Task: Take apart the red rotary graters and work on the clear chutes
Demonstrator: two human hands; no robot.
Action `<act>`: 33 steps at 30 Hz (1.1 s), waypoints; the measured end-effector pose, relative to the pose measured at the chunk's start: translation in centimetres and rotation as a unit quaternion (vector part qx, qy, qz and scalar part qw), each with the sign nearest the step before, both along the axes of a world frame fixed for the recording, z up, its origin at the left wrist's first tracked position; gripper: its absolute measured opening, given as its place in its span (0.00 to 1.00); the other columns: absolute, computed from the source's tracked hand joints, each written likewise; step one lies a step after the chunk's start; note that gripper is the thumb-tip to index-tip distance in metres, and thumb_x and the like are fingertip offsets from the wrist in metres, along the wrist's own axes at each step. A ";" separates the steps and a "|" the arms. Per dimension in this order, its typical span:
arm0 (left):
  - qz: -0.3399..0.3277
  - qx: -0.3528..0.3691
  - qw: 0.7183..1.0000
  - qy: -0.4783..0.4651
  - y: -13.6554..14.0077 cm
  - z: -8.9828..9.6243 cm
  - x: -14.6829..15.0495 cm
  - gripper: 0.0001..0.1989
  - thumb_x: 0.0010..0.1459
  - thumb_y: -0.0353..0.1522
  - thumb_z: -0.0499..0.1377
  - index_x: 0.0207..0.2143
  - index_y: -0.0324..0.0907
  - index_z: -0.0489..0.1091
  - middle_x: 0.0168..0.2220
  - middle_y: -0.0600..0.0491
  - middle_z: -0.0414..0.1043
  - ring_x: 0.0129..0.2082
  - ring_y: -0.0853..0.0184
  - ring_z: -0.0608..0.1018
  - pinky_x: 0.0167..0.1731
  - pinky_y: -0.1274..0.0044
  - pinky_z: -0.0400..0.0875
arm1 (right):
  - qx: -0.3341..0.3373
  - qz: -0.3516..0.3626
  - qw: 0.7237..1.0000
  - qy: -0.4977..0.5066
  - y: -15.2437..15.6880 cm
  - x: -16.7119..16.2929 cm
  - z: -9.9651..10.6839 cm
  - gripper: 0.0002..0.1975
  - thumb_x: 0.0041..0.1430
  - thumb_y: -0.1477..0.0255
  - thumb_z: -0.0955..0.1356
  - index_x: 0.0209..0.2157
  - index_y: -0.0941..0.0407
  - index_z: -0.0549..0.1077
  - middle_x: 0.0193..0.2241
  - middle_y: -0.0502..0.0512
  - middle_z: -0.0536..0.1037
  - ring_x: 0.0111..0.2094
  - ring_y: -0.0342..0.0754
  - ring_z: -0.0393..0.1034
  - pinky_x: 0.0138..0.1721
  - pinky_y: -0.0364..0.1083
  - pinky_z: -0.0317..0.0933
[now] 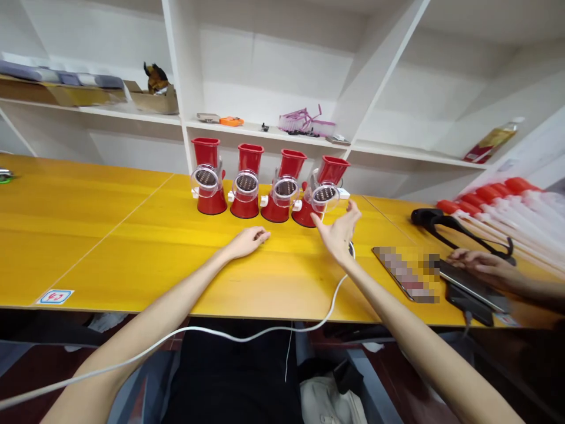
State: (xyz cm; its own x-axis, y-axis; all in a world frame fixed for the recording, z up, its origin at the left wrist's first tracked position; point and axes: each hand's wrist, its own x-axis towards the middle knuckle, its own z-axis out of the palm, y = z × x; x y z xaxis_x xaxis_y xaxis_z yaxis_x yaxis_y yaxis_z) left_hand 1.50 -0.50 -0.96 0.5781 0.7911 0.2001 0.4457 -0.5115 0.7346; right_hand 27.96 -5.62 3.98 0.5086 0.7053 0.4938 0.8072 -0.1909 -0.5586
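Note:
Several red rotary drum graters stand upright in a row on the yellow table, each with a clear round guard around a metal drum. They are the far left grater (212,203), a second grater (245,207), a third grater (276,212) and the far right grater (333,169). My right hand (339,235) is raised in front of the far right grater, thumb and fingers spread, holding nothing; whether it touches the guard I cannot tell. On the table before the middle graters rests my left hand (248,242), fingers loosely bent, with nothing seen in it.
A white cable (265,337) crosses my left forearm and runs up by my right wrist. Right of me lie a phone (404,274), black glasses (445,227) and red-capped clear items (494,200), beside another person's hand (485,265). White shelves (273,131) stand behind the graters.

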 end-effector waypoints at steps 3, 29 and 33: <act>-0.002 0.006 1.000 0.012 0.2 0.0 0.0 0.17 0.69 0.40 0.60 0.53 0.38 0.72 0.51 0.46 0.75 0.48 0.61 0.80 0.49 0.63 0.78 | 0.011 0.006 1.000 0.027 3.2 -0.9 2.0 0.56 0.53 0.54 0.71 0.73 0.63 0.42 0.67 0.69 0.44 0.71 0.50 0.44 0.78 0.53 0.50; 0.009 0.047 0.998 0.042 -0.4 0.2 0.3 0.15 0.70 0.41 0.60 0.50 0.39 0.73 0.49 0.47 0.76 0.46 0.62 0.80 0.48 0.65 0.78 | 0.113 0.055 0.991 0.039 -9.9 -0.8 0.4 0.58 0.40 0.33 0.66 0.58 0.67 0.61 0.59 0.68 0.58 0.54 0.41 0.62 0.63 0.50 0.67; 0.010 0.049 0.998 0.037 -0.3 0.1 0.3 0.15 0.70 0.41 0.60 0.50 0.38 0.73 0.48 0.47 0.76 0.45 0.63 0.80 0.47 0.65 0.79 | 0.113 0.045 0.992 0.013 -12.6 -0.9 -0.3 0.62 0.40 0.29 0.64 0.59 0.68 0.62 0.58 0.69 0.59 0.48 0.37 0.65 0.51 0.43 0.68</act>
